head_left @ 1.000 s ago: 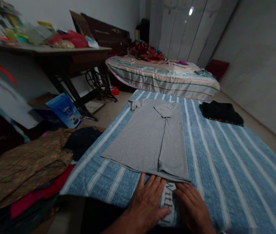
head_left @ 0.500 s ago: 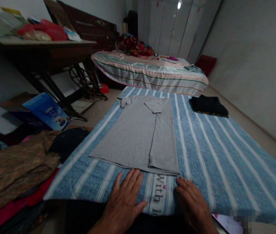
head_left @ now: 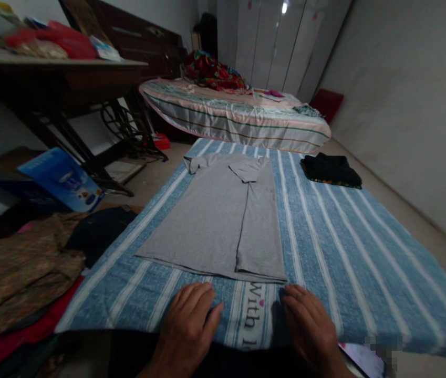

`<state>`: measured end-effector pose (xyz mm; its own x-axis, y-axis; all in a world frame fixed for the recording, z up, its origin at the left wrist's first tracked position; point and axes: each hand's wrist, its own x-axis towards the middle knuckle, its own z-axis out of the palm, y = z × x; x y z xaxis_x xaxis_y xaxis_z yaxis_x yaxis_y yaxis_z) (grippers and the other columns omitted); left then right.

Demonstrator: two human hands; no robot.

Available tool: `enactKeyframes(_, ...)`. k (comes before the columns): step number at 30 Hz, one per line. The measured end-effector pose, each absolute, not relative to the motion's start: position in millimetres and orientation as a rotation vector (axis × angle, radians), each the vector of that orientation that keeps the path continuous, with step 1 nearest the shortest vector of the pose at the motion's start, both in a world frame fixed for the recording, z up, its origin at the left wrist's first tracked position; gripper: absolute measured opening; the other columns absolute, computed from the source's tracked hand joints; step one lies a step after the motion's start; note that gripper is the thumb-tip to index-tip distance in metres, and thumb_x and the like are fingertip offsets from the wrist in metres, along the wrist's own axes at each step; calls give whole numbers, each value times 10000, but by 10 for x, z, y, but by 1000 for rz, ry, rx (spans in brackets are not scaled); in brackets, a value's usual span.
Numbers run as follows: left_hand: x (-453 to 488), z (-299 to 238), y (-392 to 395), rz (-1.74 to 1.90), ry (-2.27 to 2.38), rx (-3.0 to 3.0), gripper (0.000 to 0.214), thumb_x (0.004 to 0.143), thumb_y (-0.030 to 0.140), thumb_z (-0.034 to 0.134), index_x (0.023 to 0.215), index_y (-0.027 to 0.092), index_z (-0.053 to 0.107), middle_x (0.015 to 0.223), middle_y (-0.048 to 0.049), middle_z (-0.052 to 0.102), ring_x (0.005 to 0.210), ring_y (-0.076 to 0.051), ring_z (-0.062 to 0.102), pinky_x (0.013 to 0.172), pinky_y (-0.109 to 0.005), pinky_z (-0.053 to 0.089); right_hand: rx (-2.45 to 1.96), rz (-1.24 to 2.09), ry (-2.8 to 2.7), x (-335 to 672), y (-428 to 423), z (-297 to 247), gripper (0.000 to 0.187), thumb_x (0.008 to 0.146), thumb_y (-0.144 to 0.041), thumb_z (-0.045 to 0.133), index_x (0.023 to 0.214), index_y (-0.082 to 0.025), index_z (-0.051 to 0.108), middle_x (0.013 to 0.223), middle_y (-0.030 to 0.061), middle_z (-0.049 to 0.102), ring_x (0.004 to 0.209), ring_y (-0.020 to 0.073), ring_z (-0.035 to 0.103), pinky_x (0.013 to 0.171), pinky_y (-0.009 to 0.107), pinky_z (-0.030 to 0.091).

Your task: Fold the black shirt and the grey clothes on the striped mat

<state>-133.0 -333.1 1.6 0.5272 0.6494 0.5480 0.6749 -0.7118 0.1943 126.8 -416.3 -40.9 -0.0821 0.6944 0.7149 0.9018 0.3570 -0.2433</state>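
Observation:
A grey short-sleeved T-shirt [head_left: 207,215] lies spread on a blue-and-white striped cloth [head_left: 321,252]. Its right side is folded inward, with that sleeve on top and the hem towards me. Just below the hem, my left hand [head_left: 189,320] rests over the cloth, fingers slightly bent and thumb apart, holding nothing. My right hand [head_left: 311,320] is close to the hem's right corner, its fingers side by side and loosely bent, with nothing seen in it. Whether its fingertips touch the shirt I cannot tell.
Folded dark clothing [head_left: 331,169] sits at the cloth's far right. To the left are piled clothes [head_left: 26,262], a blue box [head_left: 63,178] and a treadle sewing table [head_left: 69,68]. A bed [head_left: 234,113] stands beyond. A phone [head_left: 362,358] lies near my right wrist.
My left hand has drawn back from the hem, slightly left and towards me, its fingers more bent. My right hand stays near the corner. The view has shifted slightly.

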Motion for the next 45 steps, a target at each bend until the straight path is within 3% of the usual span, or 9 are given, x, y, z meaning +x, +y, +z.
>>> enactKeyframes(4,-1267,34,-3266,-1065,-1135,-2755,129,878,184,488,922,167,608,884,-56,667,864,-180,622,793,-315,537,-1405,-356,-1819,1187,-4090,-397,240,874,-92,474,1059,-187,593,1047,112,680,1026,238,633,844,414,534)
enactKeyframes(13,-1087,-65,-3113,-982,-1111,-2751,236,875,171,440,1027,132,616,1209,-129,605,1207,-253,499,977,-413,473,-1398,-301,-1995,1251,-4187,-573,232,899,-125,433,1043,-171,608,1122,120,660,1108,257,593,842,401,548)
enactKeyframes(22,-1100,-187,-3070,-531,-1159,-2791,380,820,321,573,1174,184,568,1341,-100,530,1261,-289,447,1010,-498,400,-1346,-432,-1882,1270,-4045,-656,183,880,-177,531,989,-254,656,907,19,716,838,197,697,717,277,574)
enactKeyframes(28,-1166,-426,-3056,-556,-1156,-2801,477,781,324,593,1234,200,515,1419,-99,445,1298,-301,398,1041,-504,354,-1196,-559,-2069,1116,-3502,-498,245,868,-242,528,1092,-212,623,1064,65,689,968,230,661,748,316,568)
enactKeyframes(32,-1196,-406,-3053,-502,-1181,-2897,467,768,291,586,1221,204,520,1412,-91,456,1303,-284,396,1061,-474,346,-1306,-566,-2185,949,-3268,-590,441,857,-439,507,1205,-180,586,1235,126,603,1115,307,578,813,412,524)
enactKeyframes(36,-1188,-328,-3076,-571,-1231,-2997,335,800,349,569,1097,195,580,1326,-83,545,1256,-264,456,1058,-466,368,-1286,-648,-2316,931,-3229,-805,583,838,-548,483,1305,-200,523,1260,130,587,1094,308,587,828,423,468)
enactKeyframes(41,-1345,-163,-2966,-882,-1357,-2893,255,809,254,527,1043,188,606,1273,-90,580,1180,-215,527,989,-357,462,-1245,-750,-2335,1032,-3216,-970,607,823,-606,477,1310,-247,525,1235,111,607,1064,307,598,822,424,435)
enactKeyframes(45,-1722,33,-2666,-872,-1649,-2499,276,863,232,468,1082,157,619,1216,-121,610,1123,-229,570,937,-379,500,-1366,-687,-2300,981,-3252,-1038,552,829,-646,440,1243,-309,580,1239,82,607,1119,318,566,881,460,417)
